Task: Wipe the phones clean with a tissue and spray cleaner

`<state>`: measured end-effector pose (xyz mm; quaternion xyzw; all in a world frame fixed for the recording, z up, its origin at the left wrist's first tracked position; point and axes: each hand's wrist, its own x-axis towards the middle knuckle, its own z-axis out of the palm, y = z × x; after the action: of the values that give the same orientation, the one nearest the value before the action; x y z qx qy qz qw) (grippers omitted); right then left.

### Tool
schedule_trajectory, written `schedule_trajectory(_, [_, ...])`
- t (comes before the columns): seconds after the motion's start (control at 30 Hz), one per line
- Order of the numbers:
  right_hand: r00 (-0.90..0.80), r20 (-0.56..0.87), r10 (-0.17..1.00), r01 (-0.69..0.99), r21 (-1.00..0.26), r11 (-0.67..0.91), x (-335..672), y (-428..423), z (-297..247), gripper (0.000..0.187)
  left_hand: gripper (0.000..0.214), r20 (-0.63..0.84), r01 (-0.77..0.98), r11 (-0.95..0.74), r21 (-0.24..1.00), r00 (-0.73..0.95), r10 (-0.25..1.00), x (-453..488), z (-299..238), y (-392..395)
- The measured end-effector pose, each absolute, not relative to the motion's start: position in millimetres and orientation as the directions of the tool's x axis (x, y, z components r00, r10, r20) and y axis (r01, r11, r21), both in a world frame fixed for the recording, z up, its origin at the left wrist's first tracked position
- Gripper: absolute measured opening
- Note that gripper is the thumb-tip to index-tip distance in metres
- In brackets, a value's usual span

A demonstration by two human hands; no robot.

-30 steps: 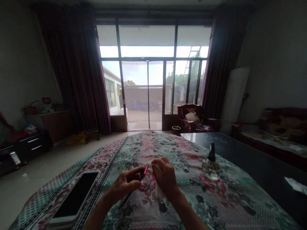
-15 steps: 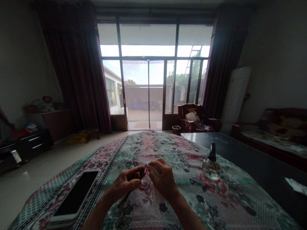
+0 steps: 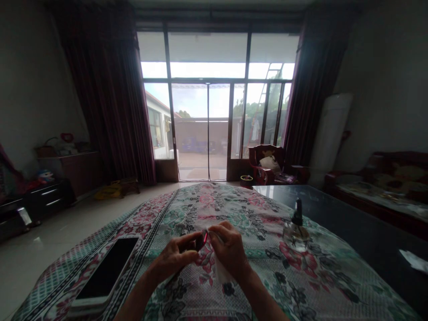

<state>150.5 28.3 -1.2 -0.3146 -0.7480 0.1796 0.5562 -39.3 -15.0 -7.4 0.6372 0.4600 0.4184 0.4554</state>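
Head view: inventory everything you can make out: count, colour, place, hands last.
Tablecloth: 1, floral pink, green, grey, centre
Phone: 1, white, black-screened, on tablecloth left
Bottle: 1, clear, black-topped, on tablecloth right
Small object: 1, dark and red, centre
Tissue or cloth: 1, white, centre
Tabletop: 1, black, right
Paper-like piece: 1, white, on tabletop
Glass door: 1, dark-framed, ahead
Curtains: 2, purple, flanking glass door
Armchair: 1, reddish, ahead
Basket: 1, yellow-rimmed, beside armchair
Tall unit: 1, white, near right curtain
Sofa: 1, reddish, far right
Bundle: 1, yellow, left floor
Drawer unit: 1, black, far left
Left hand: 1, bare, holding small object
Right hand: 1, bare, holding tissue or cloth
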Motion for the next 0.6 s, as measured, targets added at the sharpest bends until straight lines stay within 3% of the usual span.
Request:
schedule_trajectory(0.17, [-0.209, 0.736, 0.644, 0.227, -0.604, 0.764, 149, 26, 0, 0.015, 0.062, 0.146, 0.226, -0.194, 0.955, 0.216, 0.966, -42, -6, -15])
schedule_trajectory(0.6, [-0.177, 0.668, 0.723, 0.222, -0.688, 0.691, 146, 28, -5, 0.016, 0.06, 0.139, 0.257, -0.186, 0.948, 0.194, 0.971, -41, -7, -15])
